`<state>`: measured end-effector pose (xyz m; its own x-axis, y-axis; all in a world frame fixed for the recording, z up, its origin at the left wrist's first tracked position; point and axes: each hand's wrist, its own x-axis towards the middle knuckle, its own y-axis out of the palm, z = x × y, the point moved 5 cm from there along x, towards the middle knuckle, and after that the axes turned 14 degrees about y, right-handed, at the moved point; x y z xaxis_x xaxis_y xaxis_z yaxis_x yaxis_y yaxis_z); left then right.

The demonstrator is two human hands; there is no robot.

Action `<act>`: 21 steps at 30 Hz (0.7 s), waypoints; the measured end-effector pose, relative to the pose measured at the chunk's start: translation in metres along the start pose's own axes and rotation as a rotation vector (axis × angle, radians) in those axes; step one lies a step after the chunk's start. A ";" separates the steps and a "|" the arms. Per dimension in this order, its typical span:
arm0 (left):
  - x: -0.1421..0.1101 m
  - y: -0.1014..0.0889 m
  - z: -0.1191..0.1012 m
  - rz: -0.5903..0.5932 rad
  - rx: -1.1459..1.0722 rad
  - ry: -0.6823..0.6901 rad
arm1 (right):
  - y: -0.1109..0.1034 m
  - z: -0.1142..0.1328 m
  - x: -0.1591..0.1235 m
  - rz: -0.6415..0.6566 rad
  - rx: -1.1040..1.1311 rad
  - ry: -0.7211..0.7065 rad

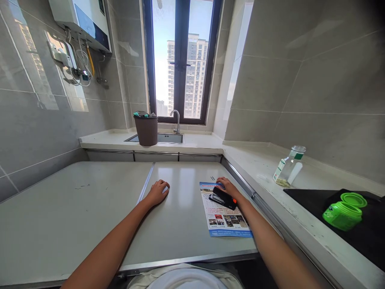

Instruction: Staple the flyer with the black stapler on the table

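A printed flyer (224, 218) with a blue border lies on the grey table (90, 208) at the right. A black stapler (221, 198) with an orange end rests on the flyer's upper part. My right hand (227, 186) lies over the stapler's far end, fingers curled down onto it and the flyer's top edge. My left hand (158, 192) rests on the bare table to the left of the flyer, its fingers curled under, with nothing visible in it. A few small staples (212, 178) lie just beyond the flyer.
A counter (264, 168) runs along the right with a clear bottle (288, 166), a black mat (361, 228) and a tipped green jar (344, 212). At the back are a sink (168, 138), tap (177, 120) and brown bin (146, 129) under the window.
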<state>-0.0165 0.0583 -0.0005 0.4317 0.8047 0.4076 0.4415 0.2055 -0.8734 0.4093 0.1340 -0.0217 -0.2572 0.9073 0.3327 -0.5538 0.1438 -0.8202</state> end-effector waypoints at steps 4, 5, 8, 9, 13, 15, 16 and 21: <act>0.000 -0.001 -0.001 0.003 0.000 0.002 | 0.006 -0.003 0.003 0.045 -0.001 0.011; 0.000 -0.001 -0.002 0.003 0.000 0.002 | 0.008 -0.004 0.003 0.062 -0.005 0.017; 0.000 -0.002 -0.003 0.001 -0.006 -0.001 | 0.014 -0.007 0.004 0.115 -0.026 0.040; 0.000 -0.003 -0.003 0.000 -0.009 -0.002 | 0.016 -0.007 0.005 0.131 -0.035 0.050; 0.000 -0.003 -0.003 -0.009 -0.031 -0.005 | 0.024 -0.007 0.008 0.190 -0.073 0.100; -0.001 -0.003 -0.001 -0.014 -0.049 -0.010 | 0.028 -0.002 0.012 0.217 -0.087 0.117; -0.001 -0.003 0.000 -0.018 -0.059 -0.012 | 0.031 0.002 0.014 0.226 -0.093 0.122; 0.003 -0.004 0.010 -0.073 -0.133 -0.040 | 0.060 0.052 0.030 0.232 -0.093 0.105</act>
<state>-0.0253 0.0653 0.0010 0.3641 0.8121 0.4559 0.5720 0.1913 -0.7976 0.3266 0.1497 -0.0368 -0.2829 0.9554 0.0847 -0.4134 -0.0418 -0.9096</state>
